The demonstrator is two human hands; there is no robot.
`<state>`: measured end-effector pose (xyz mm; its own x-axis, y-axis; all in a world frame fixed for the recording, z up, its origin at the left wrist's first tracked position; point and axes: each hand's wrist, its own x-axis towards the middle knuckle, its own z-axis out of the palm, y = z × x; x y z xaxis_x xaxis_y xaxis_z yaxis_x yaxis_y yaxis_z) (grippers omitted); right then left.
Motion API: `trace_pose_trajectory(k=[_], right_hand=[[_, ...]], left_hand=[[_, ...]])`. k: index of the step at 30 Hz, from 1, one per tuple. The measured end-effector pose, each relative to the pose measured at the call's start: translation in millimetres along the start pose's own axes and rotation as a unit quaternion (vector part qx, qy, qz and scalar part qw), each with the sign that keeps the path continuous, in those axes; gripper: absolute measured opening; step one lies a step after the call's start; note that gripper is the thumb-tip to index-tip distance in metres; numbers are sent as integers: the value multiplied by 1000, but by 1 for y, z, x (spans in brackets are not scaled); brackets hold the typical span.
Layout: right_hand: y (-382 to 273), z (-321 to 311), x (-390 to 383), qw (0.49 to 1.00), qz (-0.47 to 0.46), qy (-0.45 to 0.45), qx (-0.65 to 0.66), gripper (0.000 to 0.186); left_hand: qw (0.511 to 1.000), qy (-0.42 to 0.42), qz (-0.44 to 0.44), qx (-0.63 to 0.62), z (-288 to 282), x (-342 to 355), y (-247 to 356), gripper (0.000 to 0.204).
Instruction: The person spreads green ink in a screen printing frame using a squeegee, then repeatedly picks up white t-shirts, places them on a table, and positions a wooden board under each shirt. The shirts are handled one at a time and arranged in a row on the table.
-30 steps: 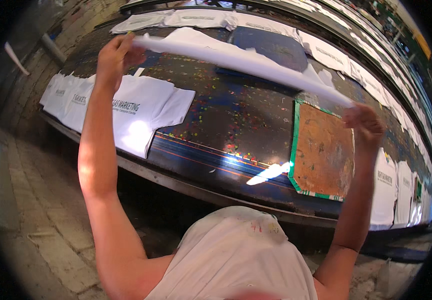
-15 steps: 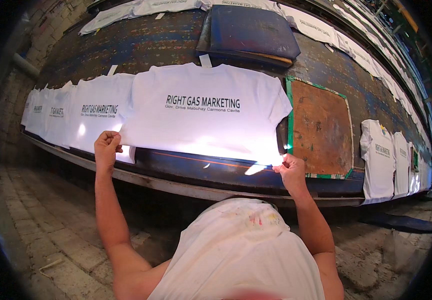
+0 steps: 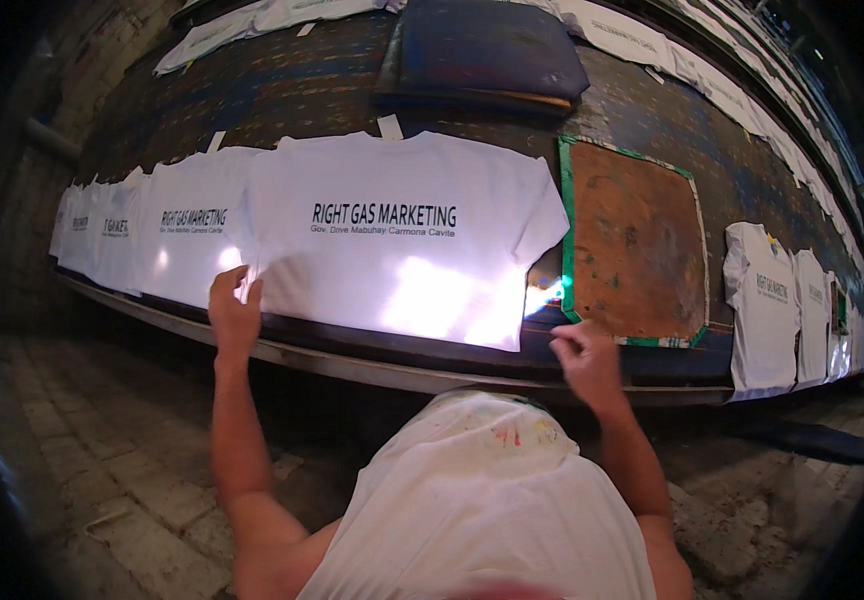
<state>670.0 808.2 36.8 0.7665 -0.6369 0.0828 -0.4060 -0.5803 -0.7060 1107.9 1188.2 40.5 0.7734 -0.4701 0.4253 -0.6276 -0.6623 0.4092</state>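
Note:
A white T-shirt [image 3: 352, 265] with dark printed lettering lies spread on the long dark table [image 3: 302, 110], its hem toward me. At its lower left corner my left hand [image 3: 235, 308] is raised over the cloth, thumb and forefinger apart, nothing gripped. My right hand [image 3: 590, 362] hovers by the table's front edge, off the shirt's lower right corner, fingers loosely bent and holding nothing. To the left, another printed shirt [image 3: 187, 255] tucks against the first. Bright light patches fall on the fabric.
A brown board [image 3: 637, 240] with green-taped edges lies right of the shirt. Dark blue flat boards [image 3: 492, 55] are stacked behind. More printed shirts [image 3: 760, 310] hang over the edge at right, and others line the table's far side [image 3: 622, 40].
Both hands have let go of the shirt's hem corners. The shirt now lies flatter, its hem lower and nearer the table edge. My right hand has drawn slightly back from it.

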Motion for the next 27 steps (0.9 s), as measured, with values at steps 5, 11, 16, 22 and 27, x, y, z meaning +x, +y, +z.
trace_pose_trajectory(k=[5, 11, 16, 22, 27], right_hand=[[88, -99, 1, 951, 80, 158, -253, 28], [189, -176, -24, 934, 228, 171, -214, 43], [254, -194, -15, 945, 257, 190, 70, 53], [274, -219, 5, 822, 250, 89, 504, 43], [230, -235, 17, 793, 169, 62, 582, 38]], left_hand=[[934, -104, -62, -335, 46, -38, 141, 27], [763, -502, -140, -384, 101, -111, 315, 76], [761, -394, -208, -471, 136, -139, 388, 79], [762, -345, -301, -457, 169, -141, 415, 74], [786, -290, -299, -456, 174, -145, 437, 61]])
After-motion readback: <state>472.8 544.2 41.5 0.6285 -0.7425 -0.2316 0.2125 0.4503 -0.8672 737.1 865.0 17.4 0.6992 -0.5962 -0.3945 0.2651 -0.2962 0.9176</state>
